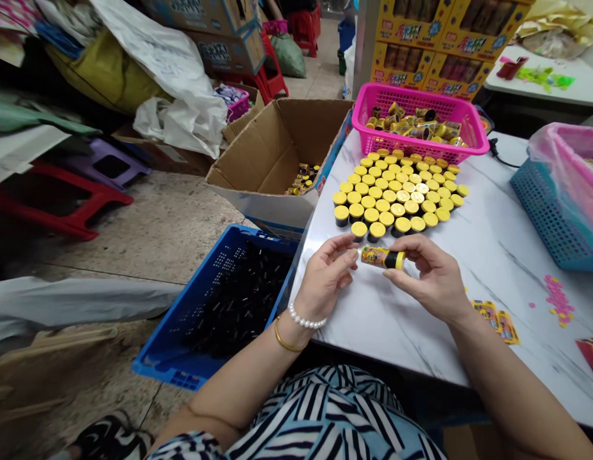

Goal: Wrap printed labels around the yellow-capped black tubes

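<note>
A small tube [374, 257] with a colourful label, a black band and a yellow end lies level just above the white marbled table [373, 313]. My right hand [428, 275] grips its yellow end between thumb and fingers. At the tube's other end is my left hand [328, 275], its thumb and fingertips pinched together; whether they hold something small is too fine to make out. Beyond both hands stand several upright tubes with yellow caps [383, 205], packed close together. Flat labels [496, 321] lie right of my right hand.
A pink basket [478, 144] of tubes stands behind the capped ones. Left of the table are an open carton [248, 156] and a blue crate [181, 313] with black pieces. A blue basket [546, 217] and pink bits [556, 297] are at right.
</note>
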`<act>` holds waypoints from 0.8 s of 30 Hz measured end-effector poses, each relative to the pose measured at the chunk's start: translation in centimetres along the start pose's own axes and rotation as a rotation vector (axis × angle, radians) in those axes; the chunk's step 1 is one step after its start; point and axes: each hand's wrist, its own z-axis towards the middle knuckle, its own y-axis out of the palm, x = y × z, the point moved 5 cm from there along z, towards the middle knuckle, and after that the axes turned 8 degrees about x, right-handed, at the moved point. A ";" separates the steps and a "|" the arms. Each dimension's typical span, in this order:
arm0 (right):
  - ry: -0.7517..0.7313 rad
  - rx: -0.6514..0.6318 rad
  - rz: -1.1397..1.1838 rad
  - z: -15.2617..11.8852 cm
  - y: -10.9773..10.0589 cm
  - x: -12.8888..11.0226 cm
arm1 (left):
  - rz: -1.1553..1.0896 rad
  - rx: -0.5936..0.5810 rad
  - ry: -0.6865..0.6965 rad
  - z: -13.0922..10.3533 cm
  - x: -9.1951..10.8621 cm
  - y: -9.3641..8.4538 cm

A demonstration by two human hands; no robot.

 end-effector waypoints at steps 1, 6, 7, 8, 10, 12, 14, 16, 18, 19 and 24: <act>-0.027 -0.022 0.000 0.0 0.1 -0.2 | 0.020 -0.043 0.009 -0.2 0.0 0.2; -0.138 -0.122 -0.095 0.1 0.7 -0.8 | 0.110 -0.216 0.030 -0.3 -0.4 0.7; -0.152 -0.120 -0.105 0.1 0.7 -0.9 | 0.113 -0.209 0.037 -0.2 -0.6 0.6; -0.171 -0.119 -0.116 0.1 0.6 -1.0 | 0.125 -0.200 0.044 -0.2 -0.7 0.5; -0.229 -0.130 -0.151 0.1 0.7 -1.3 | 0.183 -0.186 0.078 -0.2 -0.7 0.4; -0.299 -0.144 -0.176 -0.1 0.7 -1.6 | 0.244 -0.192 0.129 -0.5 -0.5 0.5; -0.357 -0.125 -0.187 -0.1 0.6 -1.8 | 0.261 -0.225 0.137 -0.7 -0.1 0.6; -0.415 -0.079 -0.201 -0.2 0.4 -1.7 | 0.249 -0.258 0.101 -0.7 0.3 0.6; -0.472 -0.063 -0.214 -0.4 0.4 -1.6 | 0.248 -0.260 0.058 -0.4 0.5 0.3; -0.493 -0.069 -0.220 -0.5 0.5 -1.5 | 0.253 -0.254 0.047 -0.2 0.6 0.2; -0.404 -0.043 -0.188 -0.4 0.8 -0.8 | 0.293 -0.274 0.264 0.7 1.1 0.3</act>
